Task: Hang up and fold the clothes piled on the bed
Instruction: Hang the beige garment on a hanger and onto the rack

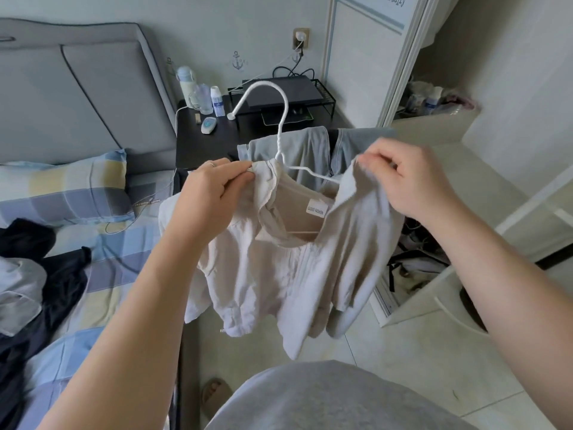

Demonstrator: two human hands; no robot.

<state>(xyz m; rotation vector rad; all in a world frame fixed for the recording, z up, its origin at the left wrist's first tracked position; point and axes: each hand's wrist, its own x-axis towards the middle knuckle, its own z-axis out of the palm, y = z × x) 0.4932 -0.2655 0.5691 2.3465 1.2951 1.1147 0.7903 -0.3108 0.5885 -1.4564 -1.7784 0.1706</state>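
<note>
A cream shirt (pixel 263 268) hangs in the air in front of me, with a white hanger (pixel 280 119) inside its neck and the hook pointing up. My left hand (pixel 214 193) pinches the shirt's collar at its left shoulder. My right hand (pixel 412 178) grips the shirt's right shoulder, lifted over the hanger's arm. A white label shows inside the neck. Dark and grey clothes (pixel 37 274) lie piled on the checked bed (pixel 117 252) at the left.
A black bedside table (pixel 210 144) holds bottles, a cup and a wire rack. Grey garments (pixel 310 147) hang behind the shirt. An open wardrobe (pixel 434 97) stands at the right, with bags on the floor. White tiles lie below.
</note>
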